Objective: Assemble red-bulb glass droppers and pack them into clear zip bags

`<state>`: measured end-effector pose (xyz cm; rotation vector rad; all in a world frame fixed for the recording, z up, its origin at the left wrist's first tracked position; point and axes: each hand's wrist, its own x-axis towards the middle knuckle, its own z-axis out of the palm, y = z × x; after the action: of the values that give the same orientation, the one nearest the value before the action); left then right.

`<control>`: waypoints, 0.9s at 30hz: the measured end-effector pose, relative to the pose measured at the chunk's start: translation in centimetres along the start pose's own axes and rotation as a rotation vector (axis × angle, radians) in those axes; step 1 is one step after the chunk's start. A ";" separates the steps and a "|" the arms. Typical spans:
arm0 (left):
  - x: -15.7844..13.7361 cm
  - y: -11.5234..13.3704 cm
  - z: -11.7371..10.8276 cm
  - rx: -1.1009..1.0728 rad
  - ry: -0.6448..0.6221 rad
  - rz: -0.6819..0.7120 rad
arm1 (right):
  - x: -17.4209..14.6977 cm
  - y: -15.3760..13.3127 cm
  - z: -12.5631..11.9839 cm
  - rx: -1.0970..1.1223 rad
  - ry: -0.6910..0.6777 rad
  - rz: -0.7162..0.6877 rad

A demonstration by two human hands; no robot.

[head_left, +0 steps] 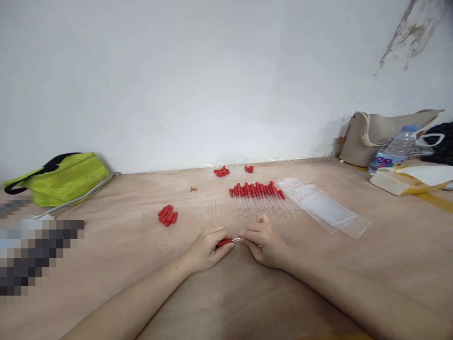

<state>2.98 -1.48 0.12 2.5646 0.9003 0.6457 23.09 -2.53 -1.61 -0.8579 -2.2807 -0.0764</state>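
Observation:
Between my fingers, my left hand (213, 248) grips a red rubber dropper bulb (224, 242). A clear glass pipette tube (236, 240) sticks out of the bulb's end, and my right hand (264, 241) pinches that tube; its far part is hidden by the fingers. Beyond my right hand lies a row of glass droppers (253, 191) with red bulbs on their far ends. Bare glass tubes (205, 208) lie side by side beyond my left hand. A small pile of loose red bulbs (167, 216) sits to their left.
Flat clear zip bags (323, 208) lie at right. More red bulbs (222, 171) rest on a plastic bag near the wall. A lime-green bag (71, 179) stands at left; a beige bag (385, 134), a water bottle (394, 148) and a yellowish packet (406, 181) are at right.

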 end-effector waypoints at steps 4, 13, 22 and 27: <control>0.4 -0.1 -0.1 -0.032 0.030 -0.046 | 0.2 0.3 0.1 -0.024 -0.014 0.036; 0.4 -0.6 -0.2 -0.010 0.174 -0.123 | 0.2 0.3 -0.6 -0.287 -0.034 0.045; 0.3 -1.0 -0.3 0.092 0.128 -0.175 | 2.2 2.8 -1.5 0.086 0.013 0.647; 0.2 -0.9 -0.4 0.139 0.105 -0.101 | 6.1 3.6 0.6 0.025 0.024 0.701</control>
<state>2.46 -0.61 0.10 2.6058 1.1394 0.7165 21.59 3.89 1.15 -1.5738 -1.8342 0.2534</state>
